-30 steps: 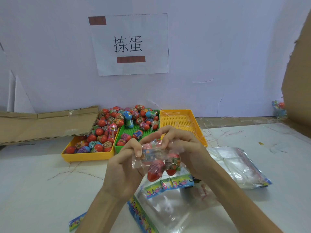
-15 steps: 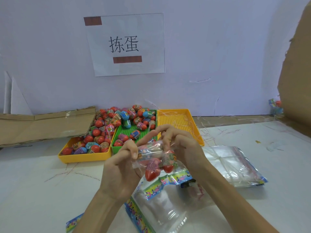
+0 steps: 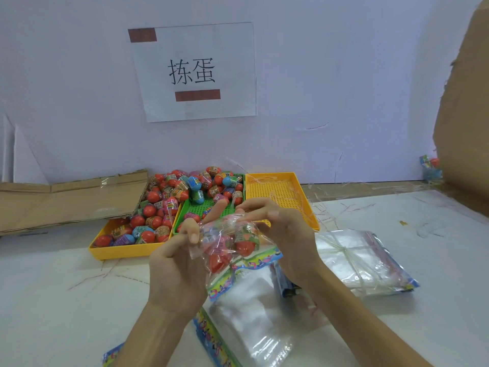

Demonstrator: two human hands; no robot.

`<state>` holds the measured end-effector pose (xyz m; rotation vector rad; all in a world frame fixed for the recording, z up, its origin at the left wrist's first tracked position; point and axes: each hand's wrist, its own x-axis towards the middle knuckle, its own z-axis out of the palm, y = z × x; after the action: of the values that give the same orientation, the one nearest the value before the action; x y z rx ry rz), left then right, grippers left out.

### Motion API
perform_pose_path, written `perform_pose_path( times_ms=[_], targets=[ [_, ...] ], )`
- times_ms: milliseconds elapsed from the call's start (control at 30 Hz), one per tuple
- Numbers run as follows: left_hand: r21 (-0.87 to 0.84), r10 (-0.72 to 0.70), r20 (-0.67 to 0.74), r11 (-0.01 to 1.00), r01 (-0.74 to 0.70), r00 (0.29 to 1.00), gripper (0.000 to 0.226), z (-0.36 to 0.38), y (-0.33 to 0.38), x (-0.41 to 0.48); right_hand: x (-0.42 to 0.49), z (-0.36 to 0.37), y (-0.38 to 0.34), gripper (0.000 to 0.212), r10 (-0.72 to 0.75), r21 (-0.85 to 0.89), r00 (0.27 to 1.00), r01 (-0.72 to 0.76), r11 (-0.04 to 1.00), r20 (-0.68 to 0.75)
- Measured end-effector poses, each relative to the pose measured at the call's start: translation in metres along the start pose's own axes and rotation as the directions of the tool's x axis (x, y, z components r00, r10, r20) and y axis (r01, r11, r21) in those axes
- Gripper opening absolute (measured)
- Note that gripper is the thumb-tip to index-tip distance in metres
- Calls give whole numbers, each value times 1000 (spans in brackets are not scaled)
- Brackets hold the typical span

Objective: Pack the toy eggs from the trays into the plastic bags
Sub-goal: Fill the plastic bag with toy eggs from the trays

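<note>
a small clear bag with a few toy eggs inside is held up between both hands, just above the table. its mouth is pinched by the left hand on the left side and by the right hand on the right, fingers curled on the plastic, so the top edge runs left to right and the eggs hang below the grip. sealing looks like the step in hand, though that's a guess.

the rest of the eggs are piled in the yellow tray and green tray just beyond the hands, on the far left. a second yellow tray on the right is seen with no eggs. loose flat bags lie under the wrists, and a tied bundle of bags sits near right. nothing is in the way of the trays.
</note>
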<state>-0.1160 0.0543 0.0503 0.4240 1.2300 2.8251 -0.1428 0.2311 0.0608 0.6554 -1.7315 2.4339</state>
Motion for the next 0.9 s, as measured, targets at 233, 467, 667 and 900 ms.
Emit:
perform_pose_path(
  times_ms=[233,467,667,900],
  targets=[
    [19,-2,-11,1000,3,1000,35,-2,1,1,3,2,0,23,179,2,984,-179,984,15],
    [-30,42,15,999,-42,999,20,-1,7,0,4,-3,-1,42,289,20,956,-290,957,49],
    [55,65,8,996,-65,998,33,1,9,0,5,-6,3,32,501,-8,861,-502,865,87],
    [205,83,72,974,-97,994,21,3,7,2,3,-8,-3,12,449,177,884,-467,866,132]
  ],
)
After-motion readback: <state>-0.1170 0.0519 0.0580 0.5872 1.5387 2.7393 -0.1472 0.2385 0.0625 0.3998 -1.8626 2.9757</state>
